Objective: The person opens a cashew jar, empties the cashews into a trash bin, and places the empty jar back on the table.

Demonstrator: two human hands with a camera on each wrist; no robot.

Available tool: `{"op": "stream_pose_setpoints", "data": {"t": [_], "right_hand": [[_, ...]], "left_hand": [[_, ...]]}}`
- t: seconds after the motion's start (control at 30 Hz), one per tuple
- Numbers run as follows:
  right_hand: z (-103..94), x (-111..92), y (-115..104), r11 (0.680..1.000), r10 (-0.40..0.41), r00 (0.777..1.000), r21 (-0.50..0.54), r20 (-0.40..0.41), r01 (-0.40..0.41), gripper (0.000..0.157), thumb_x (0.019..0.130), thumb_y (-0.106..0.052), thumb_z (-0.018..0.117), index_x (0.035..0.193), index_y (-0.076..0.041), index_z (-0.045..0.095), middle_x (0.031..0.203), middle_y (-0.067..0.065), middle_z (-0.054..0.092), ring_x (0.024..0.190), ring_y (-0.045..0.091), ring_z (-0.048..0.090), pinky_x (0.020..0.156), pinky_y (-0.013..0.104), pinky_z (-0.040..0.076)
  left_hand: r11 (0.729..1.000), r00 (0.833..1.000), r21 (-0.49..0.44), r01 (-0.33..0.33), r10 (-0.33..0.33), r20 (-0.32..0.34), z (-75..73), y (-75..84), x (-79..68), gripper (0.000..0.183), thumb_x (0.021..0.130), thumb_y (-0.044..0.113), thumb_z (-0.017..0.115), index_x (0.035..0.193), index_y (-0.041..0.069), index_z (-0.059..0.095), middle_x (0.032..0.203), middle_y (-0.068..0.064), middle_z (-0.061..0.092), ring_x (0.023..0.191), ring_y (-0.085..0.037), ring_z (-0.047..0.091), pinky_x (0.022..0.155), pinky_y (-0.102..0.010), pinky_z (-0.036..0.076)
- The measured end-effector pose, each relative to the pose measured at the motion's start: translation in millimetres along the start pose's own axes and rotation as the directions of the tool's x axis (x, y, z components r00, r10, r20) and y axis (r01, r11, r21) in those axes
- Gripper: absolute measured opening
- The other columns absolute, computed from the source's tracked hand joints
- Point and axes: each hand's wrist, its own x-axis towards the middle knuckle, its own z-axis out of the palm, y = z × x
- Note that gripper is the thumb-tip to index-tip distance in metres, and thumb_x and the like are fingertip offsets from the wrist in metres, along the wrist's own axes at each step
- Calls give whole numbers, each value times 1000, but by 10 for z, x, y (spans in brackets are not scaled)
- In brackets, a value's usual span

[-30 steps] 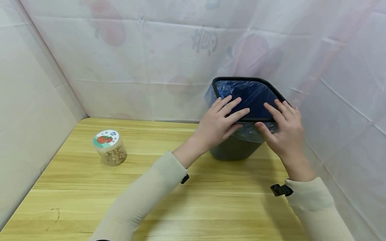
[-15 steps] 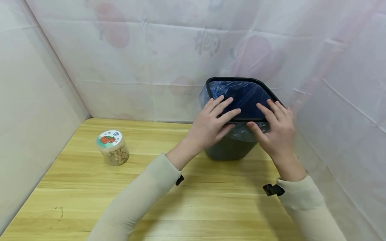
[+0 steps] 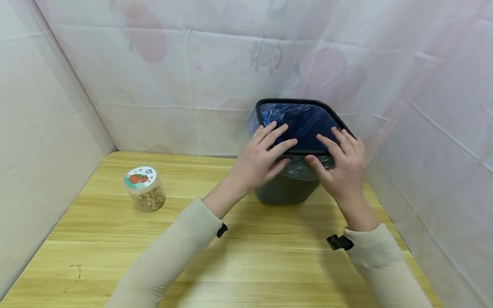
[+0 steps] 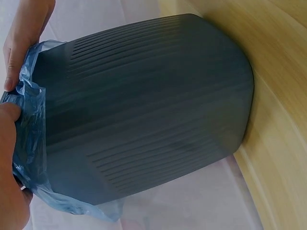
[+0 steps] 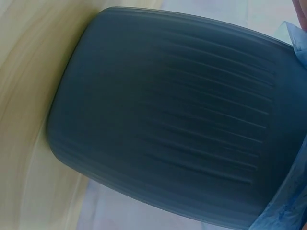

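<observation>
In the head view, we see a dark grey tapered plastic bin (image 3: 286, 191) standing on the pale yellow wood-grain bench (image 3: 246, 265), right of centre near the back. A thin, translucent blue plastic liner (image 3: 308, 119) covers the inside of the bin and folds out over its black rim (image 3: 292, 101); the bin's floor is too dark for us to make out. The left hand (image 3: 259, 156) and right hand (image 3: 342, 164) straddle the near part of the rim, fingers spread wide over the opening and thumbs on the outer side. At the left of the bench stands a round, clear plastic jar (image 3: 149, 199) with small tan pieces inside, its white and green lid (image 3: 140, 178) printed with red fruit.

In the left wrist view, we look sideways at the bin's outer wall, and find fine parallel ribs and a crumpled liner cuff that the head view hides. Both thumbs lie against that cuff.

In the right wrist view, we see another ribbed stretch of wall, the base meeting the bench and the liner's hanging edge. Only slivers of skin show there, so we cannot tell the fingers' state from it.
</observation>
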Motion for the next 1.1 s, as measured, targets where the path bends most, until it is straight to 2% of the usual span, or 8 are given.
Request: {"op": "stream_pose_setpoints", "data": {"t": [0.83,1.1], "right_hand": [[218,8,-281,999,22,999,24,-27,-21,72,86,-72,57,118,-10,74,139,19,59,134,41,48,117,64,18],[296,53,-380,999,7,1000,38,-28,-6,70,88,-71,57,118,-10,74,139,18,59,136,38,47,117,64,19]], "left_hand": [[999,999,-41,33,-34,-26,-177,-169,-171,40,96,28,64,134,16,62,153,-14,45,147,-32,33,118,-55,27],[998,998,-53,39,-42,-56,-240,-248,-238,40,96,27,66,133,15,63,152,-14,46,147,-32,32,118,-55,27]]}}
